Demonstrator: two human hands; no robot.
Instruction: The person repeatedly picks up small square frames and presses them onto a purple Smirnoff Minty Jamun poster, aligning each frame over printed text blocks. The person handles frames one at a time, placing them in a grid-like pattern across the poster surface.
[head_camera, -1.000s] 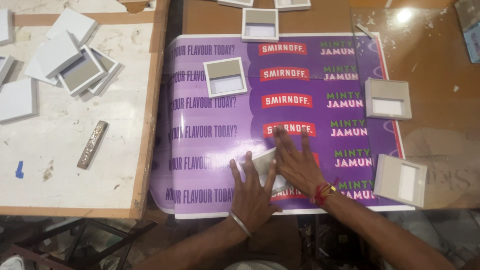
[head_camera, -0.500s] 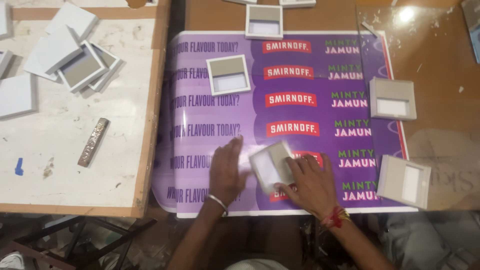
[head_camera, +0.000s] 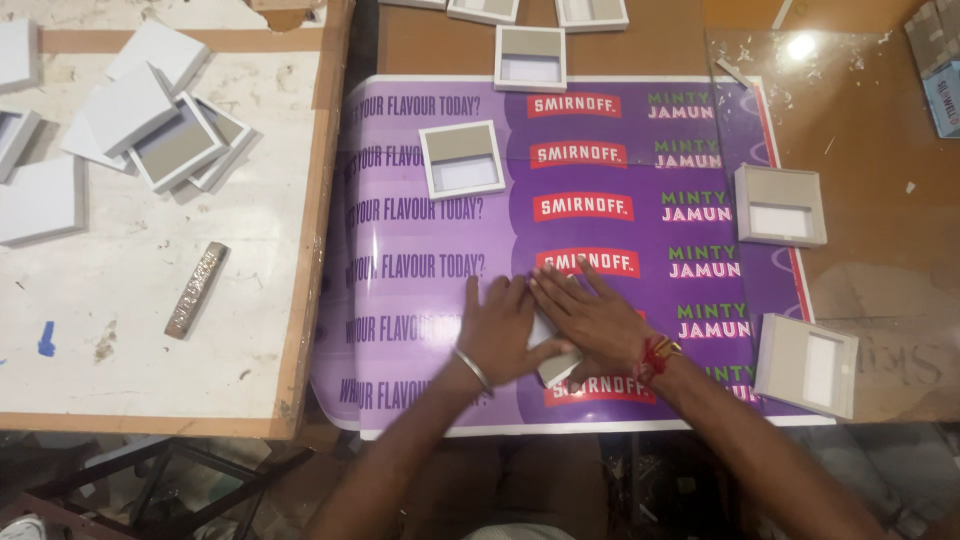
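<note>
**Both palms flat on a small white box**

Near the front edge of the purple printed sheet, a small white box lies almost wholly covered by two hands; only a pale corner and a sliver of its side show between them. The left hand rests on it with fingers stretched out and together, palm down, a thin metal bangle at the wrist. The right hand lies just beside and partly across it, fingers spread flat and pointing towards the left, a red thread band at the wrist. Neither hand curls round anything: both press open on the box and the sheet beneath.

The sheet covers the middle of the brown counter, its front edge hanging slightly over. On it, further back, stands an open grey-and-white tray; another tray sits at the sheet's far edge. To the right, two more trays lie at the sheet's border, one level with the middle rows and one near the front corner. On the left, a white-topped board carries a heap of white box parts and a narrow metal bar.
</note>
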